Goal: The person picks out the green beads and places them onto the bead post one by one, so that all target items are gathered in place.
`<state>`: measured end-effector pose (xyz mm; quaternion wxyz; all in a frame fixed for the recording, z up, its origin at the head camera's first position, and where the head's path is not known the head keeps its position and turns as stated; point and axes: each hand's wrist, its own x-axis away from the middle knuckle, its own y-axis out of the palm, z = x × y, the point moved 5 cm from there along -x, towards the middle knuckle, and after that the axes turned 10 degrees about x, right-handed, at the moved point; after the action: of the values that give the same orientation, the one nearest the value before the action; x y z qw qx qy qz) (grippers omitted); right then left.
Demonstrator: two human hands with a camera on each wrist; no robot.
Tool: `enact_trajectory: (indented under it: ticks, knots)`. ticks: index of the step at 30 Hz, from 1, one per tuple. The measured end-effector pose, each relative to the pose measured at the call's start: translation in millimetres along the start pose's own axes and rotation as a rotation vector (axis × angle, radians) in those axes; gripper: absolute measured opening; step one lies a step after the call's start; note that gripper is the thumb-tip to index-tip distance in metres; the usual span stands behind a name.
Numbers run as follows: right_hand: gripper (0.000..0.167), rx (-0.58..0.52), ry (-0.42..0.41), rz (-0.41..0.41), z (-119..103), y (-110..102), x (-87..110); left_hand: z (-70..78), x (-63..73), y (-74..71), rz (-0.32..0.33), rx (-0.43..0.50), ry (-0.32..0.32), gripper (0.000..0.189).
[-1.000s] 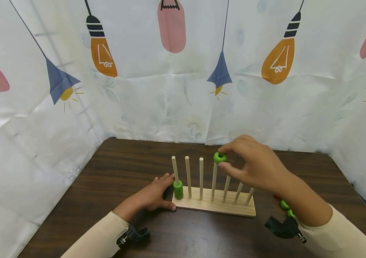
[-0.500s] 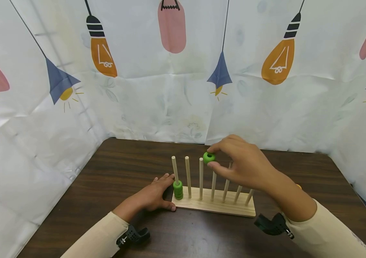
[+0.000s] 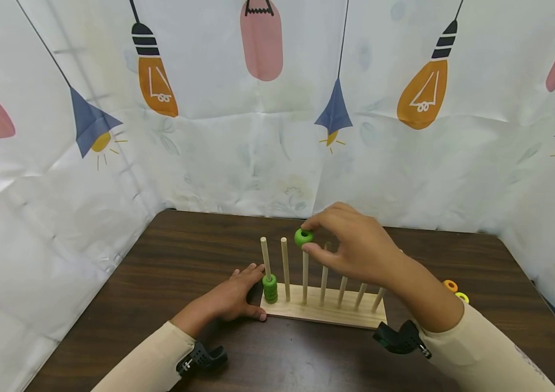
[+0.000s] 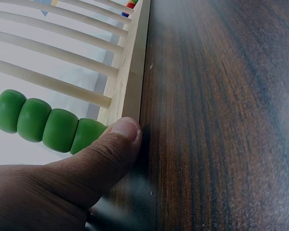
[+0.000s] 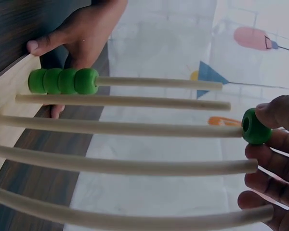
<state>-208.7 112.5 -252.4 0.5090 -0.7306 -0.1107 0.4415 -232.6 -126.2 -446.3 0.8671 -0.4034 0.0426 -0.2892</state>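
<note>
A wooden peg board (image 3: pixel 324 310) with a row of upright pegs lies on the table. Several green beads (image 3: pixel 270 288) are stacked on its leftmost peg. My left hand (image 3: pixel 235 294) holds the left end of the board, thumb along the front edge and fingers toward the back, as the right wrist view also shows. My right hand (image 3: pixel 356 239) pinches one green bead (image 5: pixel 256 126) between thumb and fingers. This bead is close to the top of the third peg from the left, with its hole visible. In the left wrist view, my thumb (image 4: pixel 111 154) partly hides the lowest stacked bead.
An orange ring (image 3: pixel 450 286) and a yellow ring (image 3: pixel 462 297) lie on the dark wooden table (image 3: pixel 199 245), right of the board. A white printed curtain (image 3: pixel 258 163) stands behind the table. My right forearm passes over the board's right side.
My right hand has moved left with the green bead, from the fourth peg to the third. The orange and yellow rings have come into view behind the forearm. My left hand stays put.
</note>
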Motion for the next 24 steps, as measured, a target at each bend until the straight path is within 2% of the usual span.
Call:
enact_trajectory:
  ticks: [5,12,24]
  knots:
    - [0.026,0.000,0.000,-0.008,-5,3,-5.9,-0.3,0.1,-0.2,0.002,0.005,-0.007,0.085]
    - [0.026,-0.009,0.034,-0.062,-8,8,-10.4,-0.6,0.3,-0.6,-0.001,0.011,-0.007,0.087]
    - [0.025,-0.021,0.015,-0.038,-14,15,-21.4,0.5,1.7,-0.5,-0.003,0.012,-0.021,0.087]
